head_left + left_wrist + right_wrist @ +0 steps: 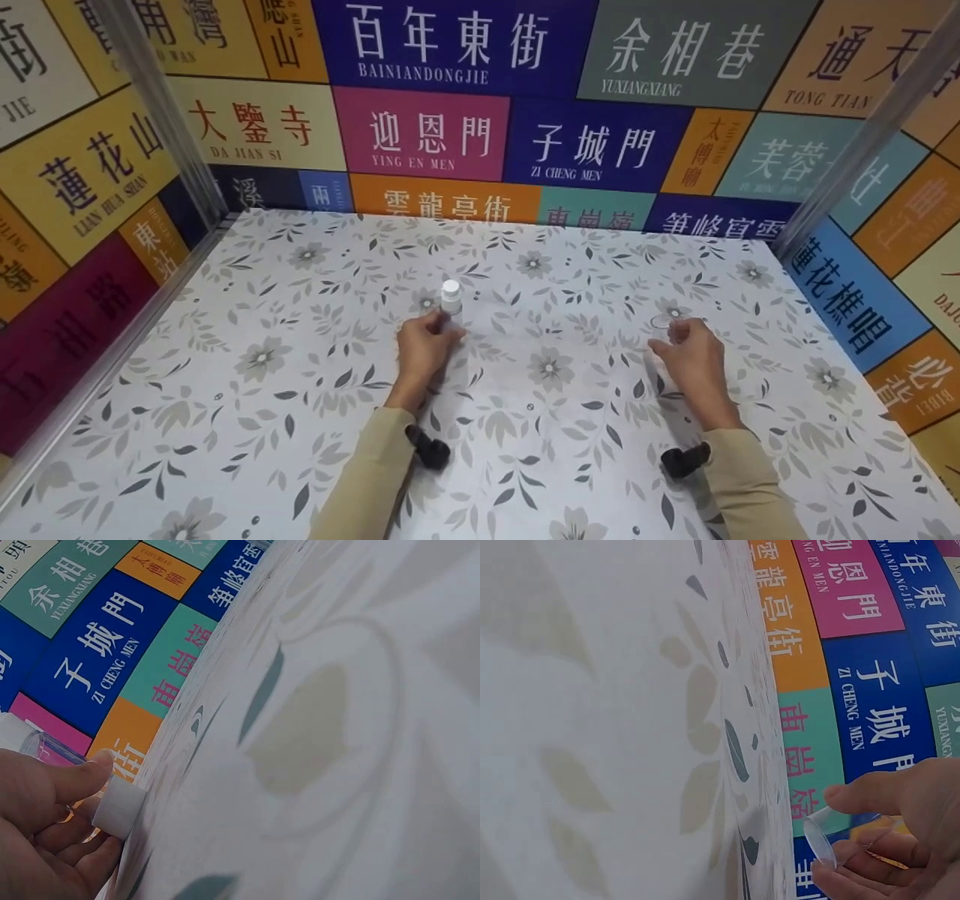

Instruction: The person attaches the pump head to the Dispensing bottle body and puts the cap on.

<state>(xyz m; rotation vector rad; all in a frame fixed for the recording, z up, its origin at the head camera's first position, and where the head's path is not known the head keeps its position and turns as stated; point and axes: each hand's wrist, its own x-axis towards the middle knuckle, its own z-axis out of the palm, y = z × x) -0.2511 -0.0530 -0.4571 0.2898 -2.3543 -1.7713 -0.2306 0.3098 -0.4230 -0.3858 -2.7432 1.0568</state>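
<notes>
My left hand (426,346) holds a small white-capped bottle (451,298) upright, left of the middle of the table. In the left wrist view, the thumb and curled fingers (64,870) are around its lower part, and the white bottom end (120,808) is close to the tabletop. Over on the right, my right hand (694,360) grips a clear plastic cup (821,841) between thumb and fingers. The cup's round rim faces the tabletop in the right wrist view, and part of its wall is hidden behind the fingers. Both hands are well apart.
A white cloth with grey flowers and leaves covers the table (551,435). Panels printed with Chinese characters (420,135) stand behind and beside it. Clear posts rise at the far left corner (169,127) and far right corner (847,142).
</notes>
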